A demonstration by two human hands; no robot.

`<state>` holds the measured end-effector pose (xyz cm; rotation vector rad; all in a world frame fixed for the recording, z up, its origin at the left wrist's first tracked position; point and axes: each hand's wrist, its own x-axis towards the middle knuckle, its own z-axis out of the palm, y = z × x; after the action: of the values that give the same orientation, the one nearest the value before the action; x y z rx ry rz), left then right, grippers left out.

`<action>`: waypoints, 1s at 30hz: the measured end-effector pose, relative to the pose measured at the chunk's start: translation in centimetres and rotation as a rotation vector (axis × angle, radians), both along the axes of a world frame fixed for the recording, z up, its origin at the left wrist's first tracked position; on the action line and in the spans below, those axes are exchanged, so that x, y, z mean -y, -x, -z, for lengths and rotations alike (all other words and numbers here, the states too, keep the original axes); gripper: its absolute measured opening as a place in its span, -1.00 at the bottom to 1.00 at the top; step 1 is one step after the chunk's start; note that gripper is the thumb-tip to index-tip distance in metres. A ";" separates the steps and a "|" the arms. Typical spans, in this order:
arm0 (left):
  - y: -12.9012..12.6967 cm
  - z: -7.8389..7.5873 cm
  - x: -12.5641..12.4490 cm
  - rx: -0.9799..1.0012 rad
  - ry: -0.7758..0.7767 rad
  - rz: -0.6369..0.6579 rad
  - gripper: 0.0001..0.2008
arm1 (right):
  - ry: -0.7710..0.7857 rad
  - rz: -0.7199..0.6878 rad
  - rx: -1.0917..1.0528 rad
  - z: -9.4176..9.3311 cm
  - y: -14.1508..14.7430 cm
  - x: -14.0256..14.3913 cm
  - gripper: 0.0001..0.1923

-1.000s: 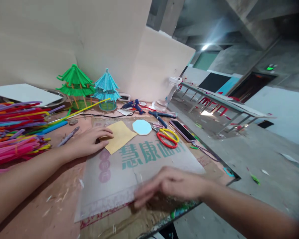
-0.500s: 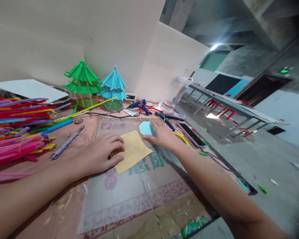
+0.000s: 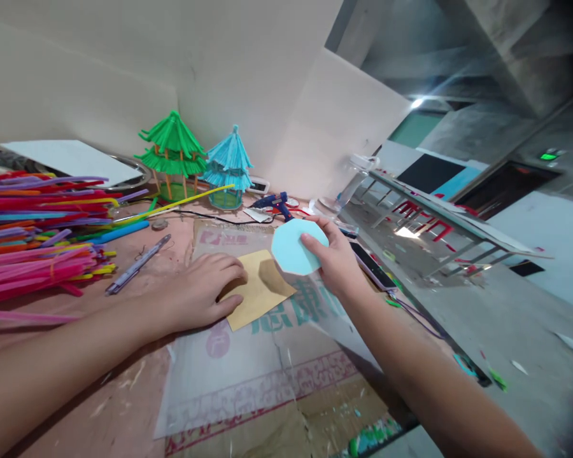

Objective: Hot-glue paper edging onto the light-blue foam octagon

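Note:
A light blue octagonal card [image 3: 293,248] is pinched in my right hand [image 3: 337,254], its thumb on the front face and its fingers behind. The card is tilted up above the work surface. My left hand [image 3: 210,289] rests at the left edge of a yellow sheet of paper [image 3: 262,296], thumb and fingers apart. That sheet lies on a printed plastic bag [image 3: 248,375] spread over the table, and the card casts a shadow on it.
Bundles of coloured pipe cleaners [image 3: 38,254] and a pen [image 3: 138,264] lie left. Behind stand a green pagoda model [image 3: 174,159], a blue one [image 3: 229,168] and a glue gun [image 3: 274,202]. A phone [image 3: 372,267] and a clear jug [image 3: 348,184] are right.
My right hand has picked the blue octagonal card up off the surface and turned its face toward me. My left hand stays on the yellow paper. The view has shifted slightly.

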<state>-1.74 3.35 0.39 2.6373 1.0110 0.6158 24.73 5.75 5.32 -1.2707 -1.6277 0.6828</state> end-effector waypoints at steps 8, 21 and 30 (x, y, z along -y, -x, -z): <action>-1.2 -1.2 0.8 0.409 0.186 -0.072 -0.59 | 0.051 -0.131 -0.235 1.1 3.3 3.6 -0.48; -0.9 -0.8 0.7 0.217 -0.050 -0.055 -0.67 | 0.116 -0.007 0.008 1.7 2.6 3.8 -0.68; -1.3 1.2 0.7 0.014 -0.092 0.053 -0.62 | -0.133 0.096 0.453 3.3 1.5 2.0 -0.74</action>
<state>-0.42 2.68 -0.81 2.7250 0.9272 0.6835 23.24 3.71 2.06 -1.4654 -1.9208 0.2281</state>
